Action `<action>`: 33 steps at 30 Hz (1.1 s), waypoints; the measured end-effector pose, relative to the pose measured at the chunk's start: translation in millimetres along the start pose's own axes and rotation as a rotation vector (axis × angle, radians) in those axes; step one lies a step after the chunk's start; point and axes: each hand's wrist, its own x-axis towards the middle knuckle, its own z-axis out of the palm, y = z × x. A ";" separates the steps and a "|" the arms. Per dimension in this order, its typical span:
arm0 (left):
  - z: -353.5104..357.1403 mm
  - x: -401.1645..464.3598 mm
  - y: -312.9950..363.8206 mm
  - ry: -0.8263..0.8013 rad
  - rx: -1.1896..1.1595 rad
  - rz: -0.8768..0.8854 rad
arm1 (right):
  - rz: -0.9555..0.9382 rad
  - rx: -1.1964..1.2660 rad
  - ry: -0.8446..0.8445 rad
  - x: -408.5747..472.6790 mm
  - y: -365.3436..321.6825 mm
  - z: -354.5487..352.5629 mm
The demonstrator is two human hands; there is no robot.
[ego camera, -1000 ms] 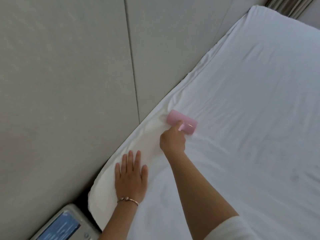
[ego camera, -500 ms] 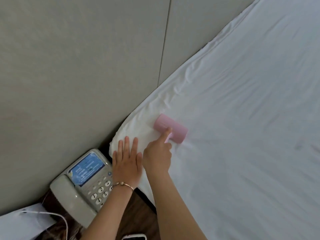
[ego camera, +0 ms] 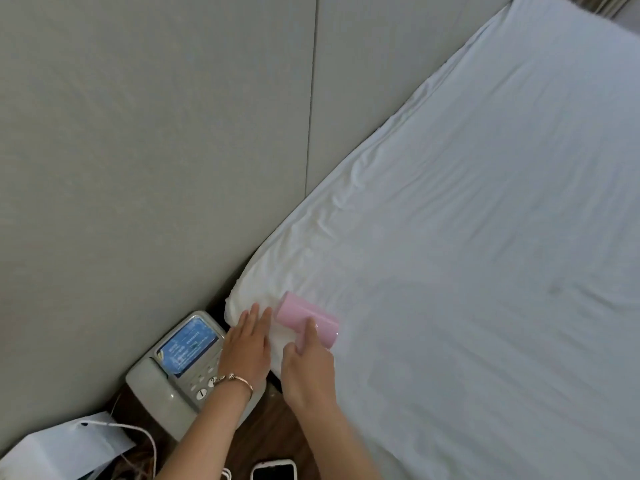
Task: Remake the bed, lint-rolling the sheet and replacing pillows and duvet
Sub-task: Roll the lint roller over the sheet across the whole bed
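Observation:
A white fitted sheet covers the mattress, lightly wrinkled along the headboard side. A pink lint roller lies on the sheet at the near left corner of the bed. My right hand grips its handle, index finger stretched along the roller. My left hand lies flat, fingers apart, on the corner of the sheet just left of the roller. A bracelet circles the left wrist. No pillows or duvet are in view.
A grey padded headboard rises along the bed's left side. A grey desk phone with a blue screen sits on a dark wood nightstand. A smartphone, a white paper bag and a white cable lie there too.
My right hand has pulled the roller back along the headboard edge to the bed's near corner. My left hand stays flat on the corner. The view has shifted, bringing the nightstand in.

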 end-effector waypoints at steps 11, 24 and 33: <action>-48.9 116.3 150.4 0.151 -0.076 0.155 | -0.093 -0.212 0.289 113.3 -13.2 -184.6; -68.2 343.5 362.3 0.209 0.174 0.295 | -0.139 -0.259 0.695 368.6 -40.0 -412.1; -19.6 369.4 363.7 0.338 0.202 0.168 | -0.008 -0.206 0.747 477.5 -29.8 -478.8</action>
